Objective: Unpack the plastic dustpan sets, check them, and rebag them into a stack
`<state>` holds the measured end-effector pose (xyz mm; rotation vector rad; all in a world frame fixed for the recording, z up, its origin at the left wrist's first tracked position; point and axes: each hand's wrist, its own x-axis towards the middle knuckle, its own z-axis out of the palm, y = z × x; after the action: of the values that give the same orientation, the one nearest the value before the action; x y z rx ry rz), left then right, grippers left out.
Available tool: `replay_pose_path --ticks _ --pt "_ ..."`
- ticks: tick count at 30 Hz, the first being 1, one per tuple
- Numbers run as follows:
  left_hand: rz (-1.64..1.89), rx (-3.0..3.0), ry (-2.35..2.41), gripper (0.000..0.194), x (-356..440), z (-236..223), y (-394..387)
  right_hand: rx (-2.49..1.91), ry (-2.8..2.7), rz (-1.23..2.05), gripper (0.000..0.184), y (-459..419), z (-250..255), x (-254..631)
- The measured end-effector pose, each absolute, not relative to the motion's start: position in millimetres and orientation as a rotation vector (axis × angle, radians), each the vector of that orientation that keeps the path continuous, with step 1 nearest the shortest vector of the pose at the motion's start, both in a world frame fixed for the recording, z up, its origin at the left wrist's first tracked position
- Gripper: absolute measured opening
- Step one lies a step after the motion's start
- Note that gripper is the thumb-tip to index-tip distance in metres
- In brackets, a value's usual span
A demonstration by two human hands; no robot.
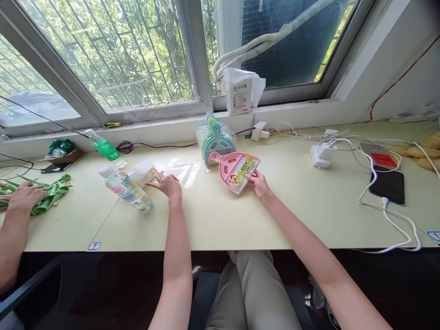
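Note:
A pink mini dustpan with a brush and a yellow-green label (241,170) is gripped at its lower right corner by my right hand (259,184), tilted over the table. Further left, my left hand (168,185) has its thumb and fingers apart, with nothing seen in it. Its fingertips are close to a white packet or container (143,173); I cannot tell if they touch. Flat clear plastic bags (187,172) lie just beyond that hand. Behind the pink set, several teal and yellow dustpans (220,140) stand stacked in clear wrapping by the window sill.
Left are a large clear bottle (127,189) and a green-labelled bottle (107,147). Another person's hand (27,197) rests on green leaves (51,195) at the far left. A black phone (387,185), white cables and a charger (321,155) lie right. A paper packet (240,94) stands on the sill.

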<state>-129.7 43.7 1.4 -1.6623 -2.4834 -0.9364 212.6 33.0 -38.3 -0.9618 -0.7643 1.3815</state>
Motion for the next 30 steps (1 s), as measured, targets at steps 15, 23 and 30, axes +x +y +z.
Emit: replay_pose_path --ticks 15,23,30 --pt "-0.970 -1.427 -2.421 0.020 -115.3 -7.5 54.2 -0.948 -0.799 1.398 0.034 28.7 -34.7 210.3" --pt "-1.508 -1.438 -1.953 0.023 -82.4 4.9 47.1 -0.869 -0.676 1.311 0.032 32.6 -25.4 221.5" --pt "-1.224 -1.914 -1.817 0.020 -47.7 -15.5 48.1 -0.781 -0.710 1.212 0.035 31.5 -11.6 249.5"
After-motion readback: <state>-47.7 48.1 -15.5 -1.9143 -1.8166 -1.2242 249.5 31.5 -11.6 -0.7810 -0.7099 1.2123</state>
